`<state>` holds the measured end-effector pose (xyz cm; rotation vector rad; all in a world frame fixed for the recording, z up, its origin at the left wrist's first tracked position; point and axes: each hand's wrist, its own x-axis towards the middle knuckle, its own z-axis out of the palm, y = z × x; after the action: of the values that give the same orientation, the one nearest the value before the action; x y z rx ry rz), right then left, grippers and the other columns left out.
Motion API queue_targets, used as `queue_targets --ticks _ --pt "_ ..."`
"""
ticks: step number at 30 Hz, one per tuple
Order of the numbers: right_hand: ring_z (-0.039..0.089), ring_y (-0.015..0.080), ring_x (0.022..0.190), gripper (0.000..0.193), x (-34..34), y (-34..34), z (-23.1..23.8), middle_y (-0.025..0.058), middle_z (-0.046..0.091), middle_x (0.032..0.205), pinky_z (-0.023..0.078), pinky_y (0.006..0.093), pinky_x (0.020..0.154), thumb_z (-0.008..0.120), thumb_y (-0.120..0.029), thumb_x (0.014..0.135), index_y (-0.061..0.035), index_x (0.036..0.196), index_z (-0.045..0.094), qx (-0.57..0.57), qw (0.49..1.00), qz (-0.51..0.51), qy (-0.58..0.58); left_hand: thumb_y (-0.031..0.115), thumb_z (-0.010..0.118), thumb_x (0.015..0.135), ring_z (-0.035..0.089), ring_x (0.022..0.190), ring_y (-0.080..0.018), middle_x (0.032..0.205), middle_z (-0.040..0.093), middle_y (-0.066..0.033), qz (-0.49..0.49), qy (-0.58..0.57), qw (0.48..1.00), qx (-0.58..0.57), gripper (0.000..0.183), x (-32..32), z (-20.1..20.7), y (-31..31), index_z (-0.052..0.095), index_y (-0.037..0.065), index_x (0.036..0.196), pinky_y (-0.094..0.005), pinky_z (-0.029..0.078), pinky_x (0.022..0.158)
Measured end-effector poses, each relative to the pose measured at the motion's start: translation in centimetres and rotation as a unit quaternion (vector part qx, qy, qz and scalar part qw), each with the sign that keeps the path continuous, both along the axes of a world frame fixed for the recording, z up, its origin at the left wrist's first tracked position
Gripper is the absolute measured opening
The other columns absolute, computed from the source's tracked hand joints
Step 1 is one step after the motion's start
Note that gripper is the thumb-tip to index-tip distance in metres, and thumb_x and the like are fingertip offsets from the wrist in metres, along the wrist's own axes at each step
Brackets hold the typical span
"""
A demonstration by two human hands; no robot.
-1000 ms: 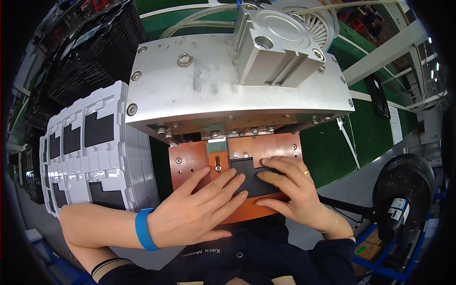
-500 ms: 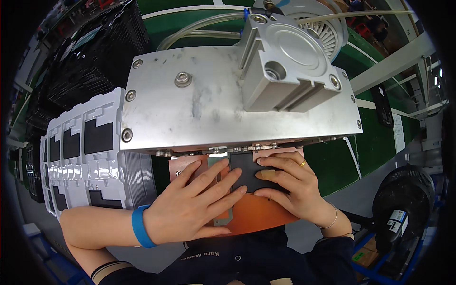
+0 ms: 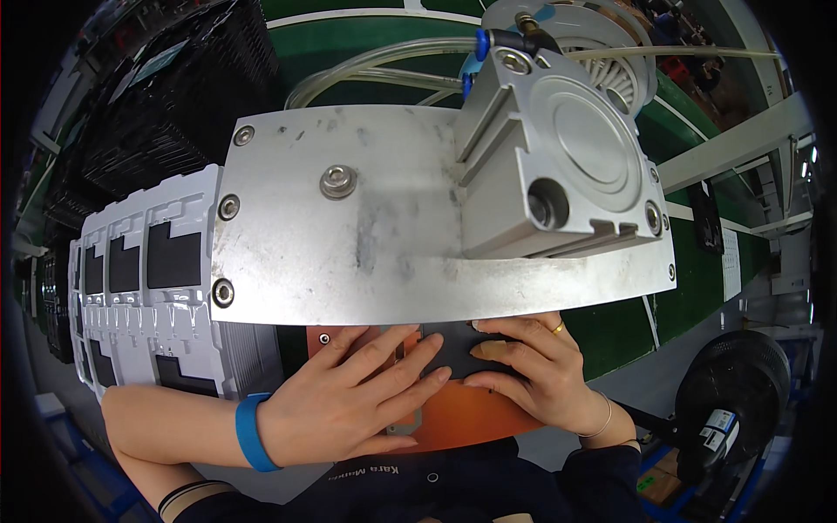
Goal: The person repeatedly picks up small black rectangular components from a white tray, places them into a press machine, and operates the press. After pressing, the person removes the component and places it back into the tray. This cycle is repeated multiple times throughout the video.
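A dark grey flat plate lies on the fixture beneath the front edge of a metal press block, which hides its far part. My right hand has bent fingers and thumb closed about the plate's right side; a yellowish cover sits on one fingertip. My left hand is spread flat, palm down, with some fingertips at the plate's left edge. Under my hands is the fixture's orange base. A reddish part of the fixture shows beyond my left fingers.
A large square metal cylinder tops the block, with clear air hoses behind. White trays holding black L-shaped pieces are stacked at the left. Black crates stand far left. A black fan is at the right.
The view has shifted, so the metal block sits lower and covers more of the fixture and plate. Both hands keep nearly the same pose on the plate.
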<state>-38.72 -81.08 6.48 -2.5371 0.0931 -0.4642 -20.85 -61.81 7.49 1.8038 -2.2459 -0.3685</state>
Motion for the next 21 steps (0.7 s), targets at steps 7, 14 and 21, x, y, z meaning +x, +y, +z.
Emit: queue_targets --ticks 7,14,21 --pt "0.057 0.0220 0.092 0.031 -0.25 -0.01 -0.18 0.0066 0.066 0.113 0.046 0.0319 0.079 0.083 -0.024 0.068 -0.0071 0.091 0.070 -0.001 1.000 -0.005 0.011 0.059 0.063 0.084 0.043 0.134 -0.0344 0.146 0.046 -0.0120 -0.001 -0.006 1.000 0.002 0.067 0.00 0.00 -0.12 0.056 0.017 0.135 -0.0489 0.041 0.103" --pt "0.058 0.0240 0.096 0.029 0.04 -0.08 0.04 0.0075 0.066 0.114 0.049 0.0331 0.080 0.083 -0.021 0.068 -0.0061 0.090 0.069 -0.007 1.000 0.003 -0.002 0.059 0.063 0.084 0.041 0.136 -0.0354 0.146 0.046 -0.0120 0.001 -0.008 1.000 -0.001 0.066 -0.06 0.08 -0.11 0.056 0.017 0.135 -0.0498 0.036 0.107" --pt "0.058 0.0254 0.098 0.030 0.06 -0.08 -0.13 0.0083 0.065 0.114 0.049 0.0342 0.082 0.083 -0.020 0.068 -0.0056 0.090 0.069 -0.002 1.000 0.007 -0.004 0.058 0.063 0.084 0.041 0.136 -0.0358 0.147 0.045 -0.0120 0.001 -0.010 1.000 -0.002 0.066 -0.16 0.08 -0.08 0.055 0.017 0.136 -0.0506 0.035 0.108"
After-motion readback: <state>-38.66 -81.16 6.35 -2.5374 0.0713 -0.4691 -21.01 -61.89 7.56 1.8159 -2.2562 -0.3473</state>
